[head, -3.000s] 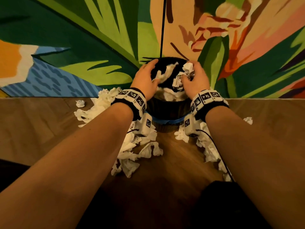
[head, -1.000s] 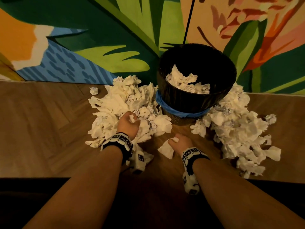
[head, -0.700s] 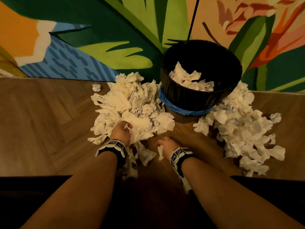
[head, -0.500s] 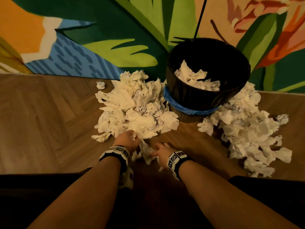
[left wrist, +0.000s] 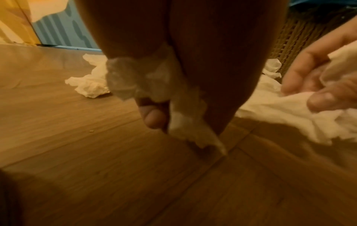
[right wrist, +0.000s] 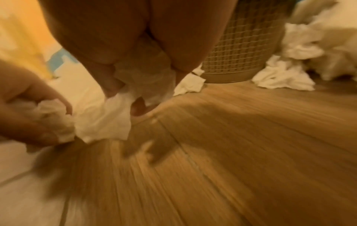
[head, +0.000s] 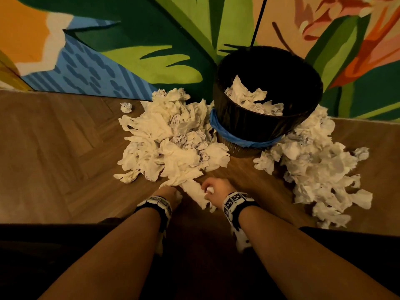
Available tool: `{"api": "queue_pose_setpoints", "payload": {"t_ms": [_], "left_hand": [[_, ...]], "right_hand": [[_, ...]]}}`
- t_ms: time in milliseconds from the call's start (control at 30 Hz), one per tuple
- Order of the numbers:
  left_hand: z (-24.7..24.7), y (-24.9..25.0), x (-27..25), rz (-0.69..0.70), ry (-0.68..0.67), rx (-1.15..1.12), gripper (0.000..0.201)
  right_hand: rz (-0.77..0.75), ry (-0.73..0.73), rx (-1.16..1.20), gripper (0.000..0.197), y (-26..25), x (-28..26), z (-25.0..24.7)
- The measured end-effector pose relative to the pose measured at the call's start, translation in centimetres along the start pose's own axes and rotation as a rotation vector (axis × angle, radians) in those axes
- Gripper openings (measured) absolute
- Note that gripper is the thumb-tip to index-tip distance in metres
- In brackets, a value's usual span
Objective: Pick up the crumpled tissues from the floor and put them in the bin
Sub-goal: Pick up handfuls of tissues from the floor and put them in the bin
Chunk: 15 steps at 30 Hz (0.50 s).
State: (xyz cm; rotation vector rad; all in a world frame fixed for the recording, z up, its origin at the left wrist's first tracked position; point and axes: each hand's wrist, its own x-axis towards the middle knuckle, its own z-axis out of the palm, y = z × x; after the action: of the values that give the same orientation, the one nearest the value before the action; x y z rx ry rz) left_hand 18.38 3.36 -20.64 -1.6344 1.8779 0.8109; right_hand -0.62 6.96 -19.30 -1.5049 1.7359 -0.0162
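Round black-lined wicker bin point(head: 267, 118), blue band at its liner, partly filled with tissues, standing on the brown wooden floor point(head: 54, 152) against the painted leaf mural point(head: 134, 40). We log two heaps of crumpled white tissues, one point(head: 173, 139) left of the bin and one point(head: 320, 167) right. In front of the bin, left hand point(head: 167, 194) and right hand point(head: 216, 189) each have the grip closed around tissue.

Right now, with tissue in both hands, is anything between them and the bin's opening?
Nothing visible. The left hand and right hand grip tissues on the floor, short of the bin; its open top has only tissues inside.
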Motion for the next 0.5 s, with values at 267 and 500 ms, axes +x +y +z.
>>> {"api": "queue_pose_setpoints", "payload": {"t_ms": [267,500], "left_hand": [[-2.3,1.0,-1.2,0.044,0.15,-0.382,0.019],[-8.5,3.8,-2.5,0.109,0.429,-0.964,0.017]], "right_hand": [[0.046,0.188,0.102,0.036,1.1,0.0,-2.4],[-0.185,0.282,0.159,0.018,-1.4,-0.6,-7.5]]}}
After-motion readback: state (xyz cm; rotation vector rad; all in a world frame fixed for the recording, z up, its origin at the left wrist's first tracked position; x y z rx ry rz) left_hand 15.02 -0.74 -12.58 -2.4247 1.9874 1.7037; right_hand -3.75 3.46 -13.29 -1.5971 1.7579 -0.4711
